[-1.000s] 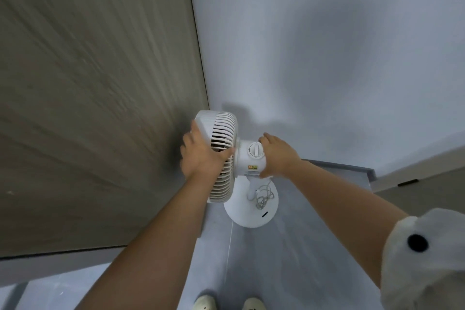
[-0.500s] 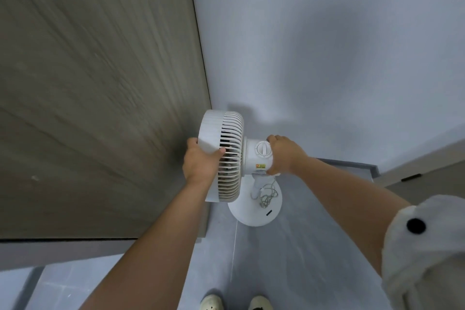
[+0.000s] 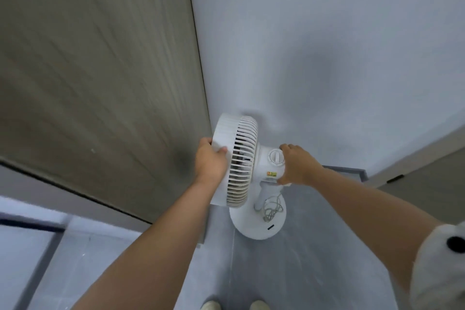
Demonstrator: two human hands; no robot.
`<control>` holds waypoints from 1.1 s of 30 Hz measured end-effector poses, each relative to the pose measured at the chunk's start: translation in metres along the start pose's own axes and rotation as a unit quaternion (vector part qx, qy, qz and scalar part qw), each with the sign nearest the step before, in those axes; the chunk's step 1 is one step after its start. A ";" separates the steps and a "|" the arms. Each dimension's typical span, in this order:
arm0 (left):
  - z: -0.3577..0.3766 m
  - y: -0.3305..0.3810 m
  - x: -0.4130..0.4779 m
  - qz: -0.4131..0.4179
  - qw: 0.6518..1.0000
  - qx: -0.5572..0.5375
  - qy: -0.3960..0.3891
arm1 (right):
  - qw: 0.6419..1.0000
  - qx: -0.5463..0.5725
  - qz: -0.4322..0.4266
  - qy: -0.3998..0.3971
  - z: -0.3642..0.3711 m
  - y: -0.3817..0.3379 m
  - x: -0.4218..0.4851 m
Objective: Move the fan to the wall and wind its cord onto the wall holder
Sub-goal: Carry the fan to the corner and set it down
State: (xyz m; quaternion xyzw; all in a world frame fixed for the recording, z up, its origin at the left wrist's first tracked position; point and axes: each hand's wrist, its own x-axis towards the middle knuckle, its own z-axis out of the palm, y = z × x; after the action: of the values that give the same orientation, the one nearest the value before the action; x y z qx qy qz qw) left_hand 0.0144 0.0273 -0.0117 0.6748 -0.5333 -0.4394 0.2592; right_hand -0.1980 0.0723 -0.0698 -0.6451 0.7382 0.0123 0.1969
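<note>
Far left: wood-grain panel [image 3: 95, 70], smeared by head motion. Next, left hand [image 3: 210, 161], now curled round the outer rim of the fan [image 3: 245, 158], thumb on the rim, shifted off the grille slats covered a second ago. Fan itself brought closer into the corner where panel meets wall [image 3: 327, 45], head side-on, shadow falling on the wall just behind. Below, round base [image 3: 251, 226] over the grey floor [image 3: 314, 259], near the foot of the wall; resting or lifted, cannot tell. Cord [image 3: 273, 209] in a loose tangle on the base, not unwound. Further right, right hand [image 3: 298, 167] gripping the motor housing beside the dial [image 3: 276, 156], as before. Judged from this: move to the wall nearly done, set-down likely next; winding not yet begun, no wall holder in view.
</note>
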 end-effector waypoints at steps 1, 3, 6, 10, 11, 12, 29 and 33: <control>-0.004 0.006 -0.005 0.004 1.000 -0.001 -0.003 | 1.000 0.001 0.001 0.004 -0.006 -0.002 -0.007; -0.010 0.017 -0.013 0.014 1.000 -0.005 -0.006 | 1.000 0.002 0.007 0.003 -0.019 -0.005 -0.017; -0.025 0.031 -0.029 0.030 0.999 -0.010 -0.008 | 1.000 0.000 0.012 0.002 -0.042 -0.014 -0.036; -0.048 0.046 -0.054 0.041 0.999 -0.014 -0.015 | 1.000 -0.008 0.012 0.006 -0.065 -0.028 -0.066; -0.054 0.050 -0.060 0.041 0.999 -0.017 -0.015 | 1.000 -0.011 0.010 0.009 -0.070 -0.031 -0.072; -0.063 0.054 -0.066 0.043 0.999 -0.021 -0.015 | 1.000 -0.013 0.007 0.016 -0.076 -0.038 -0.080; -0.151 0.079 -0.168 0.105 0.994 -0.018 -0.032 | 0.999 -0.016 0.030 0.041 -0.121 -0.107 -0.206; -0.168 0.067 -0.201 0.124 0.992 -0.015 -0.016 | 0.999 -0.013 0.018 0.040 -0.118 -0.124 -0.245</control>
State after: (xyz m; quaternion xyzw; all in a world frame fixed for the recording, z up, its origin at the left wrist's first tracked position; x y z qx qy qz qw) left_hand 0.1187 0.1776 0.1877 0.5924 -0.6101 -0.4226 0.3136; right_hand -0.0899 0.2513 0.1429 -0.6346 0.7565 -0.0008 0.1582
